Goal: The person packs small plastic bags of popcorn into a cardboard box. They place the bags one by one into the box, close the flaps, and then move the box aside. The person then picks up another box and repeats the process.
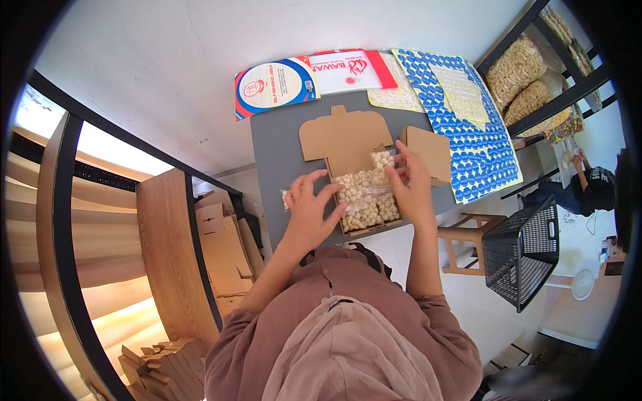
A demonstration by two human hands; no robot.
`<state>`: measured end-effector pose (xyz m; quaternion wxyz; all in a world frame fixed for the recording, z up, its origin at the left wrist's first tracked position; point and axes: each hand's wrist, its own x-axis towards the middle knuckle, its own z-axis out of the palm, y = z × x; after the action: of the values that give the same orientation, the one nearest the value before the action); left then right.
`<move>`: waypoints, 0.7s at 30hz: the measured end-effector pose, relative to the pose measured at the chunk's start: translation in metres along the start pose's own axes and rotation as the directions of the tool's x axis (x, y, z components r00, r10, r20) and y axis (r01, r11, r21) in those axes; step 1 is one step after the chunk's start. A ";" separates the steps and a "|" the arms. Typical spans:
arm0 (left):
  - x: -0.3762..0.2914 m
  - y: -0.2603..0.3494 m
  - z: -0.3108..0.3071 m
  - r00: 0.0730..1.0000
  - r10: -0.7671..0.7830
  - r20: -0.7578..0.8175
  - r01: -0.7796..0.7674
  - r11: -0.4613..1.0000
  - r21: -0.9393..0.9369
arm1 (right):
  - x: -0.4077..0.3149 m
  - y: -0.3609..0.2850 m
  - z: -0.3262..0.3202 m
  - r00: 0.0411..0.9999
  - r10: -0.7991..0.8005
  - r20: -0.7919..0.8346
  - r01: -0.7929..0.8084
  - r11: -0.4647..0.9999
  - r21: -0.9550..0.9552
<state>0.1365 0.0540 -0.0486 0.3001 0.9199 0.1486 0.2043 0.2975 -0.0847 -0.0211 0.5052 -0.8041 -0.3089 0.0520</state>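
An open brown cardboard box (pixel 346 156) lies in front of me on the grey table (pixel 273 143), its lid folded back. Several clear plastic packets (pixel 362 213) of small cream-coloured pieces fill its inside. At the box's left wall is my left hand (pixel 311 210), fingers apart, the thumb and index tips at the packets. My right hand (pixel 412 183) is at the far right corner, thumb and fingers around the edge of a tilted clear packet (pixel 382 159) that stands higher than the others. Partly behind my left hand, another small packet (pixel 284 199) lies on the table.
A closed cardboard box (pixel 426 153) stands right of the open one. Sheets of blue round stickers (pixel 481 165) and label packs (pixel 276 87) lie along the back. Snack bags (pixel 516 70) sit on a shelf at right. A black crate (pixel 521 255) rests by a stool (pixel 464 230); a person (pixel 592 188) is beyond.
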 end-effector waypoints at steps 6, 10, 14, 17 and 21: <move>-0.002 0.000 0.012 0.992 0.076 0.099 -0.071 0.996 -0.051 | -0.014 0.007 0.015 0.981 -0.121 0.152 0.166 0.929 -0.331; -0.001 -0.001 0.012 0.990 0.062 0.125 -0.054 0.996 -0.071 | -0.016 0.011 0.016 0.981 -0.134 0.141 0.184 0.873 -0.452; 0.000 0.000 0.011 0.995 0.083 0.059 -0.076 0.990 -0.116 | -0.015 0.006 0.015 0.981 -0.112 0.158 0.170 0.889 -0.426; 0.003 -0.010 0.001 0.997 -0.040 -0.063 0.030 0.988 -0.149 | -0.016 0.008 0.014 0.980 -0.109 0.165 0.169 0.893 -0.417; -0.005 -0.045 -0.020 0.986 -0.162 -0.040 0.160 0.986 -0.044 | -0.015 0.009 0.009 0.978 -0.133 0.162 0.187 0.902 -0.389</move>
<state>0.1155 0.0965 -0.0627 0.3308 0.8940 0.2246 0.2021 0.2854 -0.0885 -0.0366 0.3101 -0.8575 -0.4105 -0.0014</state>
